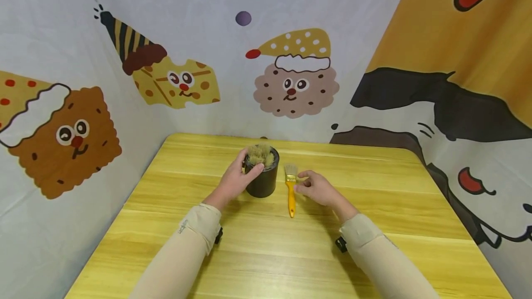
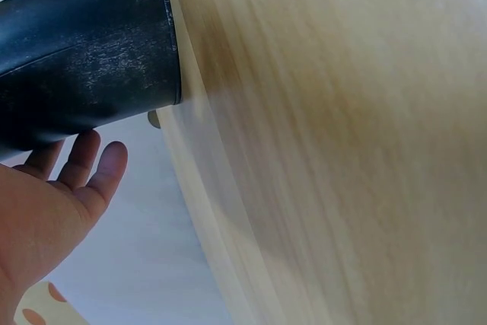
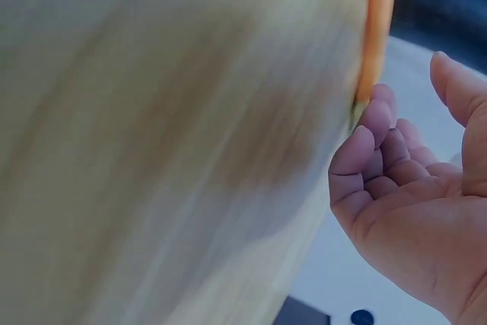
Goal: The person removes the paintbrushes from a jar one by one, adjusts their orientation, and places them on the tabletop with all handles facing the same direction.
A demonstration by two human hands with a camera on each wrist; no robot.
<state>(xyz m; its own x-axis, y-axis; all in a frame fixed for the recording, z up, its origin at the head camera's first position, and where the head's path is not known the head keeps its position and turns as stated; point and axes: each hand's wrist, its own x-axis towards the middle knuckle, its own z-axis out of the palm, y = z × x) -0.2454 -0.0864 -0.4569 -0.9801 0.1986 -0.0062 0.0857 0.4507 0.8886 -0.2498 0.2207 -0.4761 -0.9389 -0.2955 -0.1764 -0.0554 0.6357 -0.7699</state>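
A black cylindrical pot (image 1: 261,185) stands upright towards the back of the table, with bushy tan tufts (image 1: 260,154) showing at its mouth. My left hand (image 1: 236,180) holds it from the left, thumb over the near rim and fingers round the far side. In the left wrist view, fingertips (image 2: 84,154) lie against the wall of the pot (image 2: 91,51). Just right of the pot lies a flat paintbrush (image 1: 291,194), its pale bristles pointing away and its orange handle (image 3: 377,28) towards me. Beside it hovers my right hand (image 1: 317,189), fingers loosely bent, thumb apart, gripping nothing.
Both stand on a yellow wood-grain table (image 1: 266,253) with rounded far corners. A cloth backdrop (image 1: 199,13) with cartoon figures hangs behind and along the sides, close to the table's far edge.
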